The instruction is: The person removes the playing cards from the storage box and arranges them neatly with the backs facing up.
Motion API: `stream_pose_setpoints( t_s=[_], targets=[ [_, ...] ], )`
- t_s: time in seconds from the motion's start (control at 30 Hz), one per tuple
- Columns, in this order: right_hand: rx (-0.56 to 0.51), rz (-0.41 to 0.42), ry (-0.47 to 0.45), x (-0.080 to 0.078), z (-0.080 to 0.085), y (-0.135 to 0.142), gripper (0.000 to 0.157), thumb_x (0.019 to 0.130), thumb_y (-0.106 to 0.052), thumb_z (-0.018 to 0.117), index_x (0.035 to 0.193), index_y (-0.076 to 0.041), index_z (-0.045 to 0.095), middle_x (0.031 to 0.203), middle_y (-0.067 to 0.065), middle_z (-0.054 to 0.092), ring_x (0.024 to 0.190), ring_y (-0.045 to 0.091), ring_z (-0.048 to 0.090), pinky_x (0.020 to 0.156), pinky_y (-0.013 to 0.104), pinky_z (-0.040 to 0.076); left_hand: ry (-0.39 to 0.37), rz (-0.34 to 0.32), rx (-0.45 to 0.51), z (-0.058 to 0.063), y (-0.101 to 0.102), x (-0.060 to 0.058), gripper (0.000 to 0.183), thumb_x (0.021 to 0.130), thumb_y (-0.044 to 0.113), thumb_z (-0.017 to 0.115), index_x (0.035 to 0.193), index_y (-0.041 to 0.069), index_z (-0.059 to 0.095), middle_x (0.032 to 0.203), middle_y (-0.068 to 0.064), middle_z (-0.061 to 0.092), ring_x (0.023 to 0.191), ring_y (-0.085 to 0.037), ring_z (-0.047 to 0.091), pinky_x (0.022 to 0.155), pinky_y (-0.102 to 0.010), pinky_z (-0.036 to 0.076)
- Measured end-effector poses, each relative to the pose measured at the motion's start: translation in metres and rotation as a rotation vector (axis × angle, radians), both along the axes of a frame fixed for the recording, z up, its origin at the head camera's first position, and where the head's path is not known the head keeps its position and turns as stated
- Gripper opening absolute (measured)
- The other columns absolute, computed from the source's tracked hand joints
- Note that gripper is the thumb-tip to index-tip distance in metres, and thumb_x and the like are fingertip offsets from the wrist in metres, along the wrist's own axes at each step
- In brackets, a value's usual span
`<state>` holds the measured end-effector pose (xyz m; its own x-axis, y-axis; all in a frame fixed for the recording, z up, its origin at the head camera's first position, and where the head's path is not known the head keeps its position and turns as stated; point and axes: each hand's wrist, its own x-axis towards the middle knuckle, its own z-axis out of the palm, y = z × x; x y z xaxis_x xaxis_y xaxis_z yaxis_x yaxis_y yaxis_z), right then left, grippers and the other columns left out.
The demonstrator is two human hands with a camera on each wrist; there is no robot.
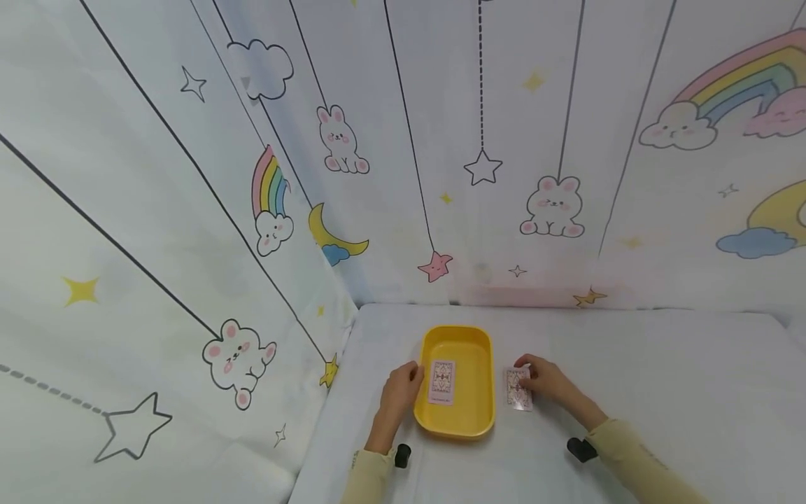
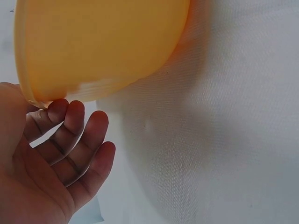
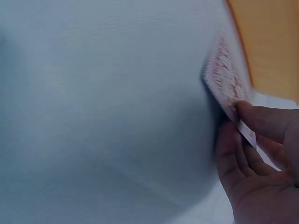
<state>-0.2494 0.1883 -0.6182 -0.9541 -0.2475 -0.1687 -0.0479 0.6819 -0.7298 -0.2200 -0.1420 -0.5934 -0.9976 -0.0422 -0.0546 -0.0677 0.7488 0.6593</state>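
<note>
My left hand (image 1: pixel 400 389) is at the left rim of a yellow tray (image 1: pixel 462 422), pinching it between thumb and fingers. In the left wrist view the fingertips (image 2: pixel 96 123) curl up beneath the tray's outer wall (image 2: pixel 103 42). One playing card (image 1: pixel 441 392), patterned back up, lies inside the tray on its left side. To the right of the tray, my right hand (image 1: pixel 554 385) pinches a second playing card (image 1: pixel 518 392) with the same reddish back. The right wrist view shows this card (image 3: pixel 224 77) tilted, thumb on its patterned face and fingers behind.
A white cloth-covered table (image 1: pixel 661 392) lies under everything. Behind it and to the left hang white sheets (image 1: pixel 403 231) printed with bears, stars, clouds and rainbows. Dark wrist cameras (image 1: pixel 581 449) sit by both light yellow sleeves (image 1: pixel 636 455).
</note>
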Motion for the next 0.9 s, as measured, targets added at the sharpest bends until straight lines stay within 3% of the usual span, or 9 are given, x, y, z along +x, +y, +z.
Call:
stream_pose_setpoints(
  t_s=[0.17, 0.4, 0.67, 0.9],
  targets=[
    [0.102, 0.022, 0.107, 0.002, -0.004, -0.003, 0.031, 0.081, -0.015, 0.069, 0.108, -0.008, 0.055, 0.088, 0.005, 0.055, 0.074, 0.016, 0.047, 0.063, 0.028, 0.042, -0.001, 0.010, -0.005, 0.001, 0.001, -0.001, 0.030, 0.095, 0.039, 0.046, 0.074, 0.018, 0.050, 0.063, 0.003, 0.045, 0.054, -0.010, 0.043, 0.047, -0.024, 0.034],
    [0.252, -0.014, 0.214, 0.007, -0.009, -0.005, 0.029, 0.077, -0.024, 0.073, 0.098, -0.011, 0.058, 0.089, 0.007, 0.047, 0.072, 0.016, 0.044, 0.064, 0.030, 0.040, 0.000, 0.004, -0.005, 0.001, 0.000, 0.000, 0.030, 0.095, 0.038, 0.046, 0.074, 0.017, 0.049, 0.063, 0.003, 0.044, 0.054, -0.010, 0.042, 0.047, -0.024, 0.033],
    [0.291, 0.009, 0.260, 0.012, -0.002, -0.006, 0.019, 0.079, -0.024, 0.071, 0.091, -0.012, 0.062, 0.089, 0.006, 0.049, 0.074, 0.016, 0.046, 0.067, 0.035, 0.044, 0.003, 0.000, -0.005, 0.004, 0.000, 0.001, 0.030, 0.094, 0.038, 0.047, 0.074, 0.017, 0.049, 0.063, 0.003, 0.045, 0.054, -0.010, 0.042, 0.047, -0.024, 0.033],
    [0.253, 0.010, 0.347, 0.009, 0.006, -0.008, 0.029, 0.080, -0.025, 0.070, 0.103, -0.010, 0.062, 0.098, 0.011, 0.054, 0.083, 0.020, 0.052, 0.076, 0.041, 0.047, -0.001, -0.001, -0.001, 0.005, 0.001, 0.002, 0.029, 0.095, 0.036, 0.048, 0.074, 0.016, 0.049, 0.062, 0.002, 0.045, 0.054, -0.011, 0.042, 0.046, -0.024, 0.033]
  ],
)
